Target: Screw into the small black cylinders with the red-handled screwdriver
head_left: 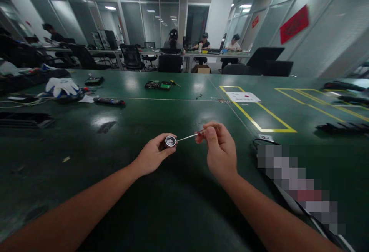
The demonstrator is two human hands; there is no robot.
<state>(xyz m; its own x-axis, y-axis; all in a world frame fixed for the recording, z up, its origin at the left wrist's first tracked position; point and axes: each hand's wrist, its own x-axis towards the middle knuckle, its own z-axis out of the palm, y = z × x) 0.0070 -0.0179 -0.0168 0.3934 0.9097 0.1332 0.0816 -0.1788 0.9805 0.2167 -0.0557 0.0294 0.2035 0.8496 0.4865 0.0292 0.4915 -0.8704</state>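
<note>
At frame centre, the left hand grips a small metal cylinder. The right hand pinches a thin tool whose tip meets the cylinder.

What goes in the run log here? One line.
left hand: holds round metal part | right hand: holds thin tool, tip at part | green table

Dark green surface with scattered work items

Yellow tape outlines mark its right half, with a white sheet inside the nearest one. White gloves and a dark pen-like tool lie far left, green circuit boards near the far middle, a flat black tray at the left edge, and black parts at right.
</note>
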